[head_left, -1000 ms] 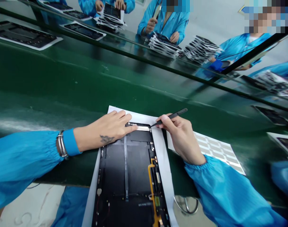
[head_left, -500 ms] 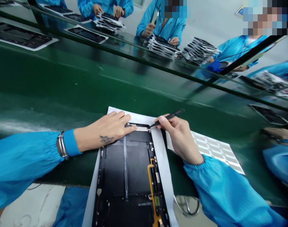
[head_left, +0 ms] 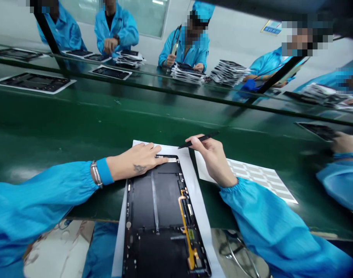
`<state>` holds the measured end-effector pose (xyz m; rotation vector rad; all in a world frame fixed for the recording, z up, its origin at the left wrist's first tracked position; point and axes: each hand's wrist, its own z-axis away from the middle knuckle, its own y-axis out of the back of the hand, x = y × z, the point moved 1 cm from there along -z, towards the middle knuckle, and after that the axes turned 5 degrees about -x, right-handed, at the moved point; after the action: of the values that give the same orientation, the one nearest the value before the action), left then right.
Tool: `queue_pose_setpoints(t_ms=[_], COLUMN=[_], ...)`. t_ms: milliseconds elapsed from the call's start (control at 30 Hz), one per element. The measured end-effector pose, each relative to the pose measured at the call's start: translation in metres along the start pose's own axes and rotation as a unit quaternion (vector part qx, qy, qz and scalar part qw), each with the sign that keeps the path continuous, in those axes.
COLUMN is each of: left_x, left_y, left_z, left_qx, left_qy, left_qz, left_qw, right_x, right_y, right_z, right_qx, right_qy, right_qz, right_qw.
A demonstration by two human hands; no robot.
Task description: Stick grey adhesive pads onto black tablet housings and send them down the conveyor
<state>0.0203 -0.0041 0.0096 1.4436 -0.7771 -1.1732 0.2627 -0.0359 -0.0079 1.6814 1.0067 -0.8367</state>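
An opened black tablet chassis [head_left: 162,216] lies on a white sheet [head_left: 198,208] at the near edge of a green conveyor belt [head_left: 78,119]. My left hand [head_left: 136,164] lies flat with fingers stretched out, its fingertips pressing on a pale strip [head_left: 170,159] at the chassis's top edge. My right hand [head_left: 211,156] is closed on black tweezers [head_left: 198,139], whose tip hovers just above the sheet past the chassis's top right corner. A yellow flex cable [head_left: 185,227] runs down the chassis's right side.
A white sheet of pale labels [head_left: 257,177] lies right of my right hand. Other chassis on white sheets [head_left: 34,82] ride the belt's far left. Across it, people in blue coats work beside stacks of parts [head_left: 188,73]. Another person's sleeve and hand [head_left: 344,162] are at the right.
The view tilted upward, showing more of the people across the belt. My right hand lifted the tweezers' tip away from the strip. My left hand stays on the strip.
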Motion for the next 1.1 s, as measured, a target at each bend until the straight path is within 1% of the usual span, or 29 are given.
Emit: queue_pose_setpoints(t_ms=[67,133,167,233,300,367,433,500,567,667,767,900,967,1033,1100], left_x=[0.003,0.007,0.009,0.010,0.008,0.004,0.000,-0.003,-0.005,-0.005,-0.004,-0.002,0.000,0.001,0.003], left_y=[0.008,0.011,0.011,0.008,0.002,-0.004,-0.008,-0.010,-0.011,-0.010,-0.009,-0.008,-0.008,-0.008,-0.009], left_z=[-0.010,-0.019,-0.021,-0.021,-0.015,-0.005,0.005,0.011,0.013,0.010,0.009,0.011,0.013,0.015,0.016], left_qx=[-0.032,-0.049,-0.045,-0.017,0.010,0.018,0.023,0.038,0.056,0.077,0.081,0.060,0.051,0.043,0.036], left_qy=[0.006,0.015,0.018,0.026,0.040,0.061,0.077,0.084,0.083,0.075,0.072,0.075,0.074,0.067,0.062], left_qz=[-0.013,-0.028,-0.031,-0.024,-0.003,0.028,0.067,0.097,0.111,0.113,0.116,0.129,0.137,0.139,0.129], left_qw=[0.999,0.998,0.998,0.999,0.999,0.998,0.995,0.991,0.989,0.988,0.987,0.987,0.987,0.987,0.989], right_x=[0.000,-0.001,-0.003,-0.008,-0.017,-0.025,-0.032,-0.036,-0.039,-0.042,-0.046,-0.051,-0.052,-0.050,-0.044], right_y=[0.000,0.001,0.001,0.000,-0.004,-0.012,-0.023,-0.034,-0.041,-0.047,-0.048,-0.048,-0.045,-0.038,-0.028], right_z=[-0.002,-0.002,-0.002,0.000,0.001,-0.001,-0.005,-0.010,-0.016,-0.021,-0.024,-0.026,-0.028,-0.030,-0.032], right_qx=[-0.010,-0.021,-0.024,-0.038,-0.085,-0.162,-0.239,-0.292,-0.329,-0.374,-0.407,-0.442,-0.454,-0.457,-0.463], right_qy=[0.027,0.061,0.081,0.126,0.174,0.206,0.211,0.200,0.191,0.192,0.209,0.246,0.258,0.256,0.238], right_qz=[0.004,0.017,0.034,0.097,0.185,0.264,0.319,0.361,0.394,0.425,0.440,0.463,0.478,0.490,0.485], right_qw=[1.000,0.998,0.996,0.987,0.964,0.928,0.892,0.863,0.837,0.802,0.773,0.728,0.706,0.696,0.703])
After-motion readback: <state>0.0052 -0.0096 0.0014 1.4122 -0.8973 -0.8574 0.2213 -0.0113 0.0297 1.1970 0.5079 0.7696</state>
